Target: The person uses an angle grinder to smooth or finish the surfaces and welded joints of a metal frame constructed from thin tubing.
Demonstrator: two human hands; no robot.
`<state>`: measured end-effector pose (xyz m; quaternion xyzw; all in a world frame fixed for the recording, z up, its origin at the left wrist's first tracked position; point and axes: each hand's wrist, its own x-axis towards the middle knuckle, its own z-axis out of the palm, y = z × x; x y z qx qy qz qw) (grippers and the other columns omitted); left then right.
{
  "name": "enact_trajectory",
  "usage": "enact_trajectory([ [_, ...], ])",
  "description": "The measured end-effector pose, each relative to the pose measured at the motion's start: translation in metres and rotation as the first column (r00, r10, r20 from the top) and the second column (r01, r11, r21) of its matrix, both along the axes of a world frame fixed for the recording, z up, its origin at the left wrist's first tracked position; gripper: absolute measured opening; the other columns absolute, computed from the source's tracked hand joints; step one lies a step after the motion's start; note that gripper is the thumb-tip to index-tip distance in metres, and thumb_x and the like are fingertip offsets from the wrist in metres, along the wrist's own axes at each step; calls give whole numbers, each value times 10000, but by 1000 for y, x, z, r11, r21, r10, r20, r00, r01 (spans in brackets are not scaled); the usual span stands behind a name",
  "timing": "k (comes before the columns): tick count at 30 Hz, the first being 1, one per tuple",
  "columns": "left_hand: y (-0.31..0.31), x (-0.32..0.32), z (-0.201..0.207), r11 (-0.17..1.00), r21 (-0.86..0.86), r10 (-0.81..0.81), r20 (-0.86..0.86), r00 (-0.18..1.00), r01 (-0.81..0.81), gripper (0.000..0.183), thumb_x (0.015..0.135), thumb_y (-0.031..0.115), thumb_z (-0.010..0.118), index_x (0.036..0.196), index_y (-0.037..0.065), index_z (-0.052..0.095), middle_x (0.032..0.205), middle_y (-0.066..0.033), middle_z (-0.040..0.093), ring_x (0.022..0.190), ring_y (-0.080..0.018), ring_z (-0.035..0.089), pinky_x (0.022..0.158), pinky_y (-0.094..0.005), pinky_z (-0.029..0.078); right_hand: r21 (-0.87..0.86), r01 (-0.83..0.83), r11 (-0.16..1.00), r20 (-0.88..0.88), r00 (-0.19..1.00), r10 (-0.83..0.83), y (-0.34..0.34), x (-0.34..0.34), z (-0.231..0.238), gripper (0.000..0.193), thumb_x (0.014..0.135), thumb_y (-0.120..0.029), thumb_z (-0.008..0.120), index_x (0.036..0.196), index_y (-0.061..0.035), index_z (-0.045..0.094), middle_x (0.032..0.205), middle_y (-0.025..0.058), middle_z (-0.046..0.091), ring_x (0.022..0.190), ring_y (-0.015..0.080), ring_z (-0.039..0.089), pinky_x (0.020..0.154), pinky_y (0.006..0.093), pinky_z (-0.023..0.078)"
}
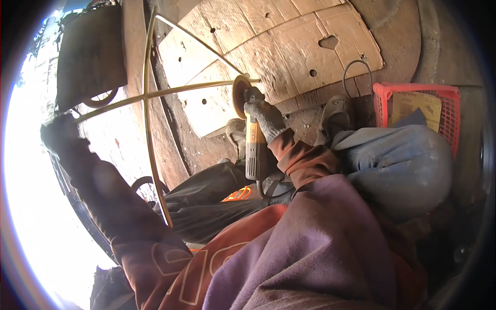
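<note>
The grinder (254, 142) looks like matt plastic, its disc (239, 98) dull and rough. Left of it, the frame (196, 88) is smooth, glossy metal; beyond it lies matt, creased cardboard (279, 67). Right of it are a plastic mesh crate (381, 106) and faded denim jeans (403, 163). The glove (267, 119) on it is coarse cloth.

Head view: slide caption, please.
Left hand gripping a thin metal frame, gloved right hand holding an angle grinder at its corner.

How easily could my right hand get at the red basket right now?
Probably not readily: the right hand grips the grinder, and the bent blue-trousered knee sits in front of part of the red basket.
</note>
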<state>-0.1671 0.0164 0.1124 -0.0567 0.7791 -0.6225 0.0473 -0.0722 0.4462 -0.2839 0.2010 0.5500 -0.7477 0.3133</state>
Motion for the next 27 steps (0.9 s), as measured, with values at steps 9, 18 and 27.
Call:
enact_trajectory([
  [9, 31, 46, -24, 990, -137, 18, -15, 1000, -20, 201, 902, 192, 530, 733, 225, 634, 713, 45, 631, 703, -158, 653, 740, -348, 488, -222, 186, 957, 298, 948, -116, 8, -5, 1, 391, 808, -309, 772, 1100, -83, 642, 727, 108, 630, 511, 247, 634, 494, 392, 550],
  [18, -4, 9, -18, -709, 4, 696, 161, 699, 705, 340, 945, 375, 493, 760, 96, 552, 872, -96, 556, 913, -269, 545, 865, -421, 448, -260, 237, 936, 245, 954, -174, 8, 7, -47, 307, 854, -313, 757, 1060, -123, 632, 744, 95, 635, 515, 251, 633, 469, 405, 550],
  [27, -76, -3, -21, -628, 470, 567, -269, 779, 620, 479, 981, 433, 373, 834, 37, 597, 946, -136, 572, 960, -292, 551, 929, -419, 406, -254, 250, 934, 407, 904, -131, 16, 0, -17, 375, 840, -348, 760, 1051, -81, 603, 710, 130, 634, 500, 282, 638, 463, 432, 560],
])
